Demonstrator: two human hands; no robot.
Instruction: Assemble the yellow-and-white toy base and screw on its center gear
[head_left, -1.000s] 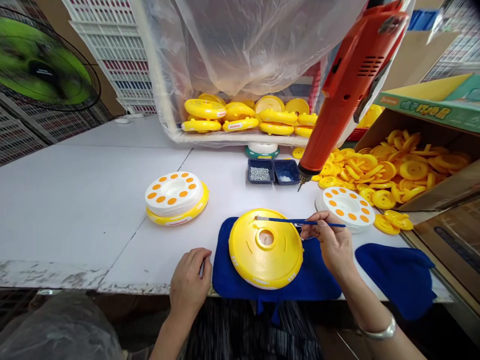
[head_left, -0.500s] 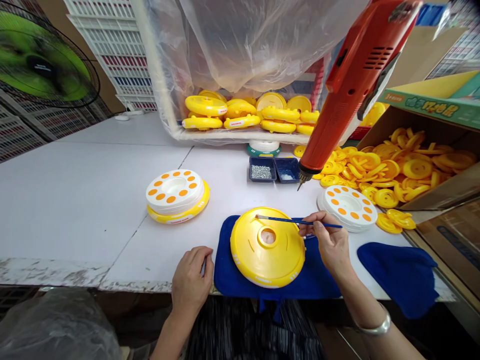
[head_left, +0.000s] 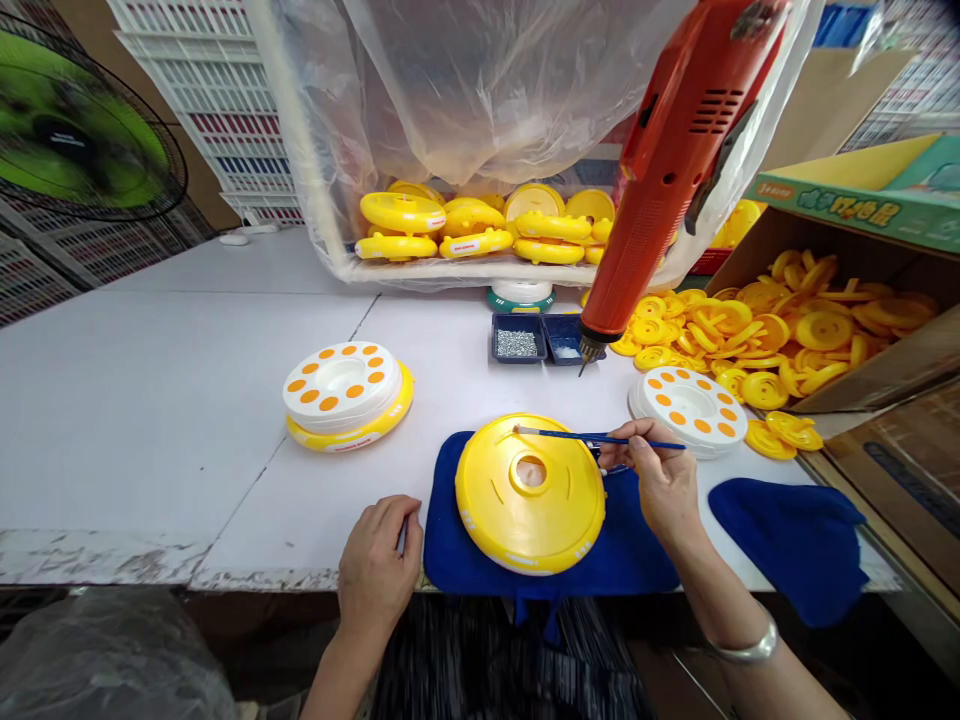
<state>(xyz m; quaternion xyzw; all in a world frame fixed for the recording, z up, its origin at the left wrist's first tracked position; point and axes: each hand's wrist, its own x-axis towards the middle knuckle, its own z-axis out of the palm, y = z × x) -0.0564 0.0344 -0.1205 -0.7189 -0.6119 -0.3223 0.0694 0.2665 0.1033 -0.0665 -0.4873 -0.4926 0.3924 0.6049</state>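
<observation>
A round yellow plastic disc (head_left: 529, 495) with a centre hole lies on a blue cloth mat (head_left: 457, 560) at the table's front edge. My right hand (head_left: 660, 480) pinches a thin blue brush (head_left: 592, 437) whose tip touches the disc's far rim. My left hand (head_left: 379, 565) rests on the table edge just left of the mat, fingers curled, with a small thin item partly hidden between them.
An orange power screwdriver (head_left: 667, 170) hangs above the table. Two small blue trays (head_left: 544, 340) hold screws. White discs with orange dots sit left (head_left: 345, 385) and right (head_left: 686, 405). A cardboard box (head_left: 847, 320) of yellow parts stands right. A second blue cloth (head_left: 787, 540) lies nearby.
The brush tip stays on the disc's far rim with only a slight shift. The view has drifted a little; both hands keep their places.
</observation>
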